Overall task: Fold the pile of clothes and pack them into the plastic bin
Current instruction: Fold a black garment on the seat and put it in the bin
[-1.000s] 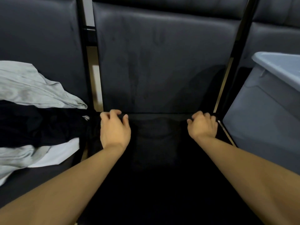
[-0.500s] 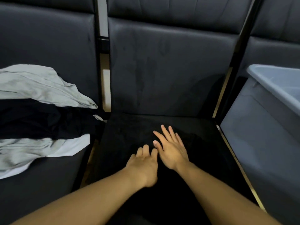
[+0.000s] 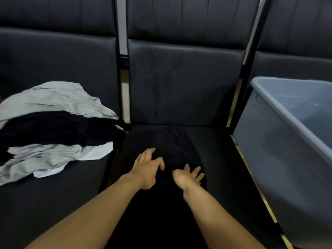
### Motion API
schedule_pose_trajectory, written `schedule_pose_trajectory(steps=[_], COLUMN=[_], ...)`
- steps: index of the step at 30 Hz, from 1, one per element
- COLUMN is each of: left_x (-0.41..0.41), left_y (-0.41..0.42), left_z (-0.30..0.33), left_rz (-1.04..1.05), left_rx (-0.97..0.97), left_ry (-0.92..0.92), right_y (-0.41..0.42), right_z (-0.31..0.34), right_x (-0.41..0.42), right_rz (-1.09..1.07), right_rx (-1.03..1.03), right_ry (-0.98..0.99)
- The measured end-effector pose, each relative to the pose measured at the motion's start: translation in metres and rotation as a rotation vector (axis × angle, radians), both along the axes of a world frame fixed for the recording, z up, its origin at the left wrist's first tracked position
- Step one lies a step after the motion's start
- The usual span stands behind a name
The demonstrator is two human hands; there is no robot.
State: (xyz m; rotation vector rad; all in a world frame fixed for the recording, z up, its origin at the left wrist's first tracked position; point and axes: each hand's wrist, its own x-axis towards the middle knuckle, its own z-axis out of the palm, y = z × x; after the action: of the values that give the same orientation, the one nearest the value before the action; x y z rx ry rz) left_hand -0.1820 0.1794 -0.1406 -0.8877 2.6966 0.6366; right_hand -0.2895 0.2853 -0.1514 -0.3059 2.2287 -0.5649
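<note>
Beyond and around both hands, a row of dark padded seats [image 3: 179, 83], matte upholstery creased in soft vertical folds, split by upright metal strips. Well off to the right of the right hand, a plastic bin [image 3: 280, 159]: pale blue-grey, smooth, straight-walled, with a rolled rim, its inside only partly in view. Well off to the left of the left hand, on the neighbouring seat, the pile of clothes [image 3: 53, 133]: rumpled light grey knit above and below, a slumped black layer between, a flat white edge poking out toward the hands. Directly beneath both hands, a black garment [image 3: 170, 141] spread on the middle seat cushion, soft and nearly textureless in the dim light, narrowing to a rounded bunch at the seat back; exact outline hard to tell against the dark cushion. Left hand [image 3: 147, 168] lay palm down on that cloth, fingers spread and a little bent, gripping nothing. Right hand [image 3: 186, 177] just beside it, apart, turned palm up, fingers loosely fanned and unclenched, holding nothing; contact with the cloth could not be told.
</note>
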Motion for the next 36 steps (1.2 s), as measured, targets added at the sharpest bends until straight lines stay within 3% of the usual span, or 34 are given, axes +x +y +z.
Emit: schedule_pose_trajectory(steps=[2,4,7,10,13,19,26,31,36], left_x=[0.011,0.023,0.043,0.061,0.068,0.069,0.083,0.091,0.097], left_y=[0.002,-0.002,-0.02,-0.03,-0.027,-0.023,-0.029,-0.026,-0.016], left_z=[0.005,0.006,0.005,0.005,0.0,-0.004,-0.007,0.013,0.045], left_rz=[0.263,0.518,0.745,0.766,0.718,0.773,0.839,0.935,0.844], left_rx=[0.016,-0.09,-0.046,0.066,0.15,0.257,0.516,0.643,0.782], left_ry=[0.225,0.353,0.242,0.046,-0.056,-0.025,0.255,0.65,1.066], right_y=[0.01,0.018,0.03,0.037,0.034,0.03,0.048,0.06,0.068], right_z=[0.01,0.023,0.027,0.015,0.011,0.012,-0.012,0.008,0.051], right_x=[-0.013,-0.031,-0.05,-0.053,-0.05,-0.048,-0.063,-0.064,-0.045], right_rz=[-0.003,-0.079,-0.064,0.049,0.116,0.197,0.064,-0.115,-0.198], right_rx=[-0.097,-0.164,0.014,0.222,0.273,0.243,-0.182,-0.59,-0.968], right_ry=[0.036,0.144,0.315,0.298,0.252,0.237,0.207,0.161,0.015])
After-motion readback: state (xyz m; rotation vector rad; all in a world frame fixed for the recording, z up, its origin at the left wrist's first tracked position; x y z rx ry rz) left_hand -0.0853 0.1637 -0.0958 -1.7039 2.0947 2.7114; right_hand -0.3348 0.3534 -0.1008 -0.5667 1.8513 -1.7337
